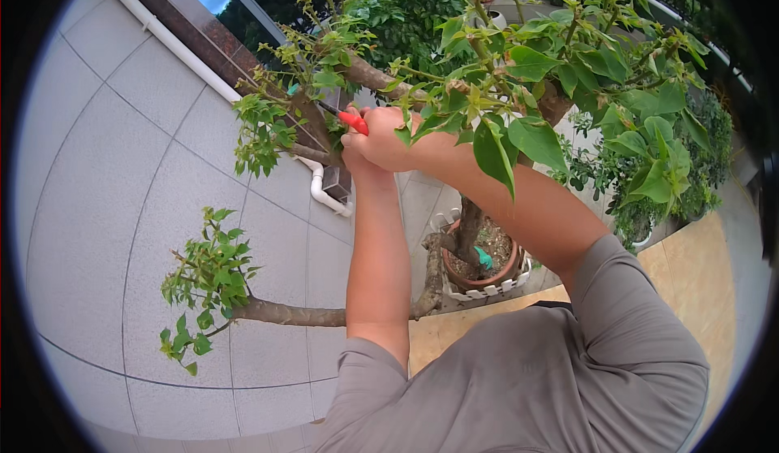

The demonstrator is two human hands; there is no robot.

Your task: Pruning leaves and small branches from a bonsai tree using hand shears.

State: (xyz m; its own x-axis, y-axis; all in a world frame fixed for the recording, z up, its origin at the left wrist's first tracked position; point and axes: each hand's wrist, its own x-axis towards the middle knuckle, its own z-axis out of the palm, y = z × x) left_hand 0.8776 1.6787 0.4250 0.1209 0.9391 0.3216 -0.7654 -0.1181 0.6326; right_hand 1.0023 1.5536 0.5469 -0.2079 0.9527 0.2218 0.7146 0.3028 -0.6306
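Note:
My right hand (395, 136) is closed around the red handle (354, 122) of a hand tool. Its dark metal end (327, 108) points up and left against a pruned branch (311, 121), and its exact type cannot be made out. Just under the right hand is my left hand (358, 159), close to the same branch; its fingers are mostly hidden. Leafy shoots (261, 127) surround the branch. The shrub's trunk (470, 224) rises from a terracotta pot (471, 281), and a green strip (484, 258) is by its base.
A low bare limb (292, 313) stretches left beneath my left forearm and ends in leaves (213, 270). Large leaves (535, 139) overhang my right forearm. Low white fencing (487, 293) rings the pot. A white pipe (176, 39) follows the wall beside grey tiles (182, 197).

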